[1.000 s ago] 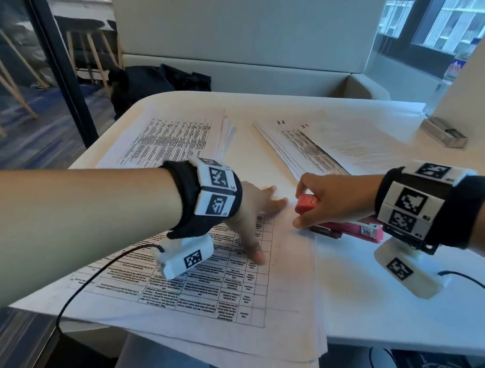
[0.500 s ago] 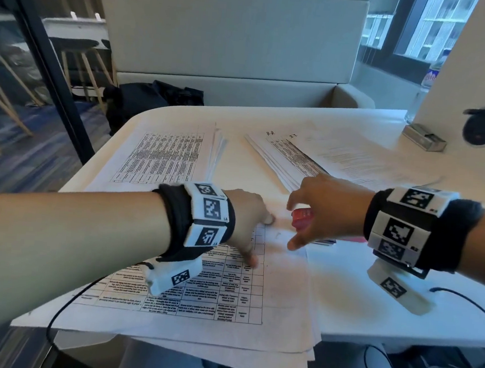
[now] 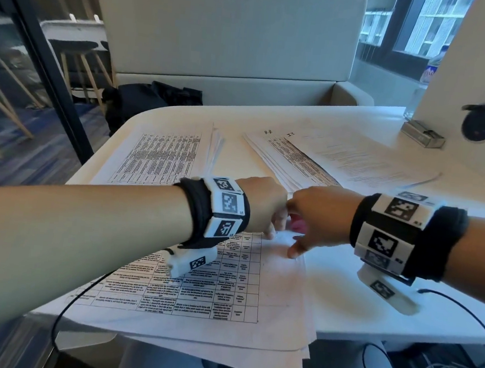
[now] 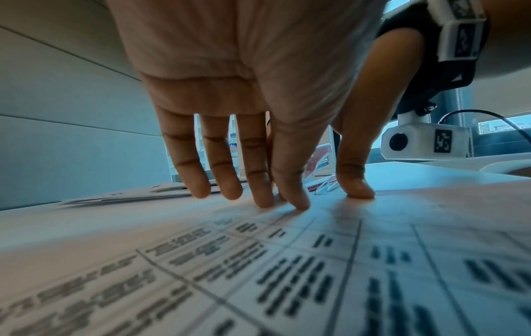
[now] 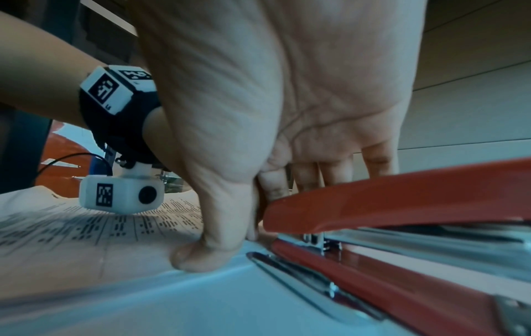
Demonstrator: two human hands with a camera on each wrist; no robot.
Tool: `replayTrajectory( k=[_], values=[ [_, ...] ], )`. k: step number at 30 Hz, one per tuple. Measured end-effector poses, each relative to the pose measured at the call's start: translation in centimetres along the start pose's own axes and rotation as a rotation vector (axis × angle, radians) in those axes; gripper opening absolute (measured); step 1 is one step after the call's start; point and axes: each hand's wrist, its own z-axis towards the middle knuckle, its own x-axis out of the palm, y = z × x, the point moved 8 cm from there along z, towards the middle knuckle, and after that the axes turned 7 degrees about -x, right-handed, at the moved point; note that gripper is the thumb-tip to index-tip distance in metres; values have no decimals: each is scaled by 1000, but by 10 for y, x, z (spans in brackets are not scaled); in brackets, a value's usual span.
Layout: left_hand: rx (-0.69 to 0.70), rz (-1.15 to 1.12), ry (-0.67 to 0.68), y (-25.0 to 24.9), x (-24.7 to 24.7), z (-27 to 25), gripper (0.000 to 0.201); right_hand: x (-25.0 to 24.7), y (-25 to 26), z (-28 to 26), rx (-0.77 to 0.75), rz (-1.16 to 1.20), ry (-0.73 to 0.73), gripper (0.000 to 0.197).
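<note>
While the loose-fingered right hand (image 3: 319,217) presses the papers (image 3: 278,292), the stapler (image 5: 402,195) lies unheld beneath it.

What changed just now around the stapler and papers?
The right hand let go of the red metal stapler and slid left; its thumb now presses the corner of the printed white paper stack. The left hand drew its fingers toward that corner. Stack and stapler stayed put.

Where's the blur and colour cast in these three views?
Head view: motion smear over the left hand, right hand and the red metal stapler between them. Left wrist view: blue cast, near print on the white printed paper sheet out of focus, fingertips crisper. Right wrist view: stapler soft up close, stretched by the wide lens.
</note>
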Motion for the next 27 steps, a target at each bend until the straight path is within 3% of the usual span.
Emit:
replayTrajectory(
  k=[7,15,27],
  values=[
    [-37,29,-38,2,1,1,9,0,1,2,-22,-22,2,52],
    [-24,12,-48,3,2,-2,2,2,1,6,-6,-50,20,63],
    [-44,14,-62,5,14,-3,17,2,0,6,16,-52,31,64]
  ],
)
